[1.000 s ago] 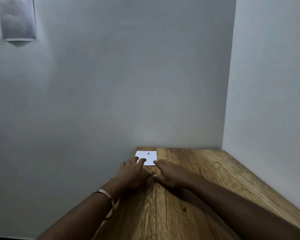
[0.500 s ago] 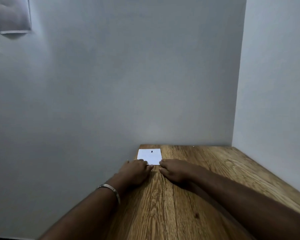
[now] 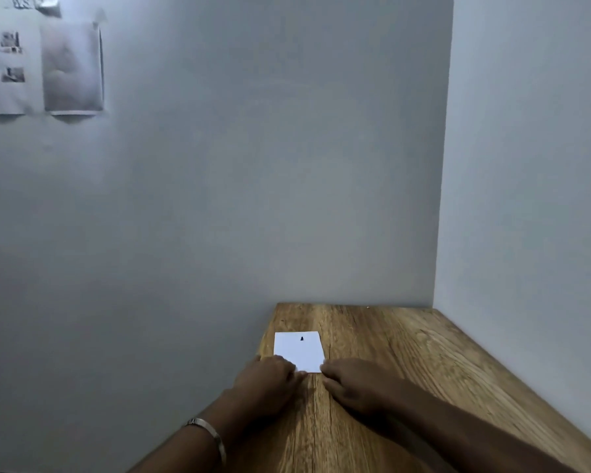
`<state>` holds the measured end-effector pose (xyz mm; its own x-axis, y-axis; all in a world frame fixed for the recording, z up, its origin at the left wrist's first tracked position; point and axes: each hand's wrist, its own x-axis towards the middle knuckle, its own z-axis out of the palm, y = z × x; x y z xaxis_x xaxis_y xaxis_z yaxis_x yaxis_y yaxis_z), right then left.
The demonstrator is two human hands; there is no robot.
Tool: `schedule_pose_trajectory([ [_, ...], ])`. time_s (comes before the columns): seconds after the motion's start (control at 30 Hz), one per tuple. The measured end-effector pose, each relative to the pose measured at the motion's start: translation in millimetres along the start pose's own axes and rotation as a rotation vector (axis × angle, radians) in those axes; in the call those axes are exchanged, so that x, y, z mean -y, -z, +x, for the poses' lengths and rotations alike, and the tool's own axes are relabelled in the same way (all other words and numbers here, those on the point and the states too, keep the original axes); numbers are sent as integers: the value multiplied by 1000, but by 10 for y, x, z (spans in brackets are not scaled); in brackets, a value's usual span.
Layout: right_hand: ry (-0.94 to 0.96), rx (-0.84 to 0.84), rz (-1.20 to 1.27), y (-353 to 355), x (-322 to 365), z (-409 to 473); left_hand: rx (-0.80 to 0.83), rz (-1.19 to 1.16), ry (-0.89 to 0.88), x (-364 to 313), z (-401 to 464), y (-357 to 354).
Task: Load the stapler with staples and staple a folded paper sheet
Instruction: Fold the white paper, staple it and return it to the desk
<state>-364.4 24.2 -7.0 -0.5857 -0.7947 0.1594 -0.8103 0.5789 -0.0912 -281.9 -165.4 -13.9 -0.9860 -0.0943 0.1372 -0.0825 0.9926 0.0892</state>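
A folded white paper sheet [image 3: 299, 349] lies flat on the wooden table [image 3: 406, 370], close to the left wall. A small dark mark [image 3: 301, 338] sits near its far edge. My left hand [image 3: 267, 380] lies palm down with its fingertips over the sheet's near left corner. My right hand [image 3: 352, 384] lies palm down on the wood, fingertips touching the near right corner. Neither hand grips anything. No stapler or staples are in view.
Grey walls close the table in on the left, at the far end and on the right. Printed sheets [image 3: 72, 68] hang high on the left wall. A metal bracelet [image 3: 209, 431] circles my left wrist.
The sheet now lies farther from the far wall than before, with both hands still at its near edge. The view has tilted up and shows more of the left wall.
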Motion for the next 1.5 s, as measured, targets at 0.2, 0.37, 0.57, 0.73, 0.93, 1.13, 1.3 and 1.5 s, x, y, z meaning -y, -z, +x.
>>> schedule_pose_trajectory([
  [0.2, 0, -51, 17, 71, 306, -619, -20, 17, -12, -253, -618, 72],
  [0.37, 4, -51, -31, 189, 572, -1095, -52, 68, -49, -521, -1179, 141],
  [0.57, 16, -35, -103, 286, 808, -1569, -61, 147, -87, -793, -1715, 198],
  [0.73, 44, -50, -128, 338, 920, -1810, -81, 155, -119, -838, -1933, 202],
  [0.93, -1, -106, -93, 303, 950, -1843, -147, 48, -71, -876, -2030, 238],
  [1.13, -38, -158, 14, 274, 956, -1794, -205, -131, -12, -833, -2069, 257],
  [1.3, -50, -208, 4, 260, 952, -1801, -245, -197, -36, -783, -2075, 239],
  [1.5, -29, -184, -25, 292, 908, -1802, -245, -171, -52, -676, -2023, 252],
])
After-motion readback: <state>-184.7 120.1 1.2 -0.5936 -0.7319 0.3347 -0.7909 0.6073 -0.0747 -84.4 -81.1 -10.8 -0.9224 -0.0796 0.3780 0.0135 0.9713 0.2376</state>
